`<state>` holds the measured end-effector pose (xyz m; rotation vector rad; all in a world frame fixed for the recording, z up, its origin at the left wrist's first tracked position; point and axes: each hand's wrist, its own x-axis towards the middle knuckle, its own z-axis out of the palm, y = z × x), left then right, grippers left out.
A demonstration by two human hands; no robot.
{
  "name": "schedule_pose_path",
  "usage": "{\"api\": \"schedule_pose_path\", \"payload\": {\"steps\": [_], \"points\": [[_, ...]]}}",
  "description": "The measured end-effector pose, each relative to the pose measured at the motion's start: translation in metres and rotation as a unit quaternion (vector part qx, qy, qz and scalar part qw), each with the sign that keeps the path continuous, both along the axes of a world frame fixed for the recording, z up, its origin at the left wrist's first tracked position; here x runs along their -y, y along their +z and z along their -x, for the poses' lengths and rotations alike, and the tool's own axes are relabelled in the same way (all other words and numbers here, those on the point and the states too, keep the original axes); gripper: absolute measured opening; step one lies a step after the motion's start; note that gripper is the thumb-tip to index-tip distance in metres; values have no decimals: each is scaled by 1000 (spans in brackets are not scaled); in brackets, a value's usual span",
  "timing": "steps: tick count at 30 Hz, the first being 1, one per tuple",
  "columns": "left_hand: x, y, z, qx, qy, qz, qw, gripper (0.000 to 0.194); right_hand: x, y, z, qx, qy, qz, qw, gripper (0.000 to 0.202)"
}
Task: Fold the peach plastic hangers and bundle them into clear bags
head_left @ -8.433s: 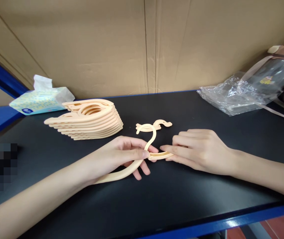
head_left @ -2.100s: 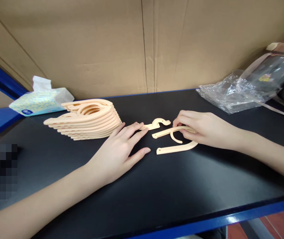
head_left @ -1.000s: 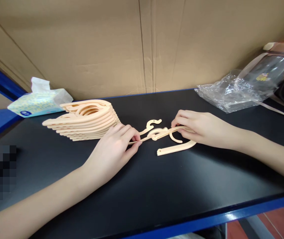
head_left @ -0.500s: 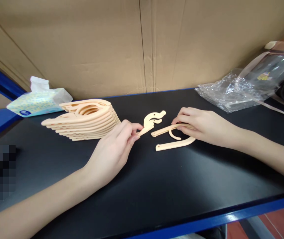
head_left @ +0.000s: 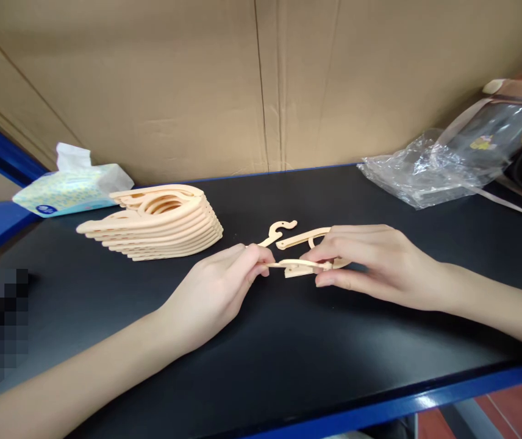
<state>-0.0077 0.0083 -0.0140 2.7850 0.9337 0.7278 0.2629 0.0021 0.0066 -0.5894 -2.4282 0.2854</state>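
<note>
Between my hands is a thin cream plastic hook piece (head_left: 294,263), seen nearly edge-on. My left hand (head_left: 224,280) pinches its left end between thumb and fingers. Around its right end are the thumb and fingers of my right hand (head_left: 371,262). A second cream hook piece (head_left: 275,231) lies on the black table just behind my left fingers. Cream curved hanger arms (head_left: 304,238) lie behind and under my right hand, which partly hides them. To the left of my left hand stands a neat stack of cream folded hangers (head_left: 164,225).
A tissue pack (head_left: 73,186) sits at the back left by the cardboard wall (head_left: 174,91). Crumpled clear plastic (head_left: 421,171) and a clear bag with a strap (head_left: 485,140) are at the back right. The table's blue edge (head_left: 407,402) runs along the front.
My left hand has brought a hook piece nearer to me and turned it edge-on, leaving another on the table. My right hand has moved off the hanger arms to the hook piece's right end.
</note>
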Motion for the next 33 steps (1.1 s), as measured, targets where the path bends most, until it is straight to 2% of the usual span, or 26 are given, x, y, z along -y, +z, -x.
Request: {"api": "schedule_pose_path", "payload": {"steps": [6, 10, 13, 19, 23, 28, 31, 33], "points": [[5, 1, -5, 7, -14, -8, 1000, 14, -2, 0, -1, -26, -4, -3, 1000, 10], [11, 0, -11, -18, -66, -31, 997, 14, 2, -4, 5, -13, 17, -55, 998, 13], [15, 1, -15, -42, -87, -46, 994, 22, 4, -8, 10, -1, 22, -103, 994, 13], [15, -1, -16, -17, -98, -29, 995, 32, 4, -6, 11, 24, 26, -86, 996, 16], [15, 1, -14, -34, -88, -22, 995, 24, 5, 0, 8, 41, 26, -108, 993, 19], [10, 3, -4, -31, -65, -27, 997, 15, 2, 13, -8, 107, -14, -110, 988, 24], [5, 0, 0, -28, -52, 3, 998, 12, -3, 22, -24, 131, -62, -128, 981, 22], [4, -1, 1, -27, -49, 19, 998, 11, -5, 25, -32, 160, -81, -108, 978, 21]]}}
